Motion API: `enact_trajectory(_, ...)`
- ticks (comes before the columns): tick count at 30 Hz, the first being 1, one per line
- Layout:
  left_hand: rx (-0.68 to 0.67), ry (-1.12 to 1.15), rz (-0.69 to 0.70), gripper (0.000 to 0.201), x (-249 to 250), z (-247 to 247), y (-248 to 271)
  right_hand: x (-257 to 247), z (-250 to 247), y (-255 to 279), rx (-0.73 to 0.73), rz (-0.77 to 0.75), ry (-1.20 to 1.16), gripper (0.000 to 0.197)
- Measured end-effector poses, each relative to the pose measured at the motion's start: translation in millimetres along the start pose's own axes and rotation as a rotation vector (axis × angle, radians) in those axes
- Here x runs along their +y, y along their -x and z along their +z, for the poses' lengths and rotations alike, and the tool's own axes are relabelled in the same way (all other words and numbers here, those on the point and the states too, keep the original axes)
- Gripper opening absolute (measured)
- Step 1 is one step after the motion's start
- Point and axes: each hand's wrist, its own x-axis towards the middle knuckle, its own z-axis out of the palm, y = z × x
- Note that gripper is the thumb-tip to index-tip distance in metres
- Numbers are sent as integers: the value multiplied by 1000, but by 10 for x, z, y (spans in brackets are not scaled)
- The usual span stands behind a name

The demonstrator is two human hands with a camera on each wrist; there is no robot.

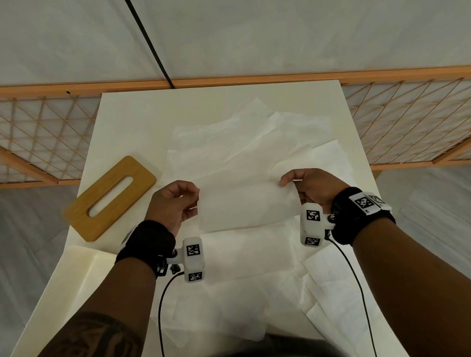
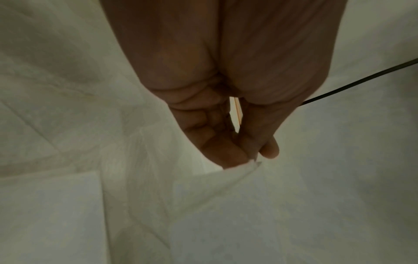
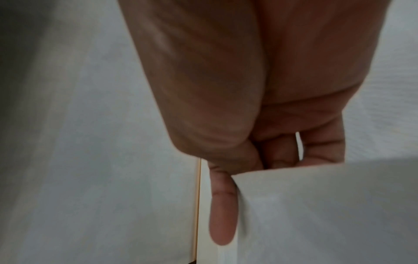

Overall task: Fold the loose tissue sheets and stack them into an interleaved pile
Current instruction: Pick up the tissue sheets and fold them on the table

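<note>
sheets (image 1: 246, 209) – white | surface (image 1: 134, 125) – cream | lid (image 1: 110, 198) – tan wood grain | tray (image 1: 73, 285) – cream | wristbands (image 1: 147, 241) – black | tags (image 1: 193, 250) – black-and-white squares | screen (image 1: 18, 141) – orange lattice | cable (image 1: 144, 36) – black

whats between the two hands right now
One tissue sheet, stretched between them above the table: the left hand pinches one end, the right hand the other. The head view shows it best.
</note>
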Motion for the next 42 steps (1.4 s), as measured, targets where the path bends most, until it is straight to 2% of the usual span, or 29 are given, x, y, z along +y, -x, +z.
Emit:
enact_trajectory(3, -30, 68, -52, 25, 16, -3, 9, -13, -13, 28, -5, -7, 1, 29)
enact_trajectory(7, -78, 244, -209, 10, 53, 15, 14, -15, -18, 25, -24, -11, 15, 31)
enact_trajectory(8, -81, 206, -216, 12, 50, 29, 14, -11, -14, 21, -22, -10, 18, 32)
enact_trajectory(11, -67, -32, -158, 35, 15, 71, 0, -3, 2, 11, -39, -7, 35, 33)
enact_trajectory(12, -48, -80, -137, 36, 4, 75, -6, 1, 9, 7, -50, -3, 42, 34)
enact_trajectory(17, 38, -202, -106, 12, -21, 54, -13, 67, -9, -17, -93, 4, 101, 41)
enact_trajectory(21, 11, -256, -111, 13, -46, 28, 28, 100, -9, 40, -101, 25, 4, 45)
enact_trajectory(23, -11, -257, -129, 15, -71, 11, 53, 120, 2, 81, -103, 79, -79, 36)
enact_trajectory(26, -66, -274, -139, 14, -137, -23, 107, 182, 55, 119, -66, 158, -112, 40)
enact_trajectory(30, -119, -350, -150, 11, -236, -96, 145, 402, 79, 49, -36, 107, 20, 17)
enact_trajectory(34, -108, -423, -184, 9, -322, -171, 169, 600, 72, -42, -20, 132, 117, 15)
enact_trajectory(42, -89, -374, -258, 17, -379, -244, 253, 797, 127, -115, 33, 109, 263, 15)
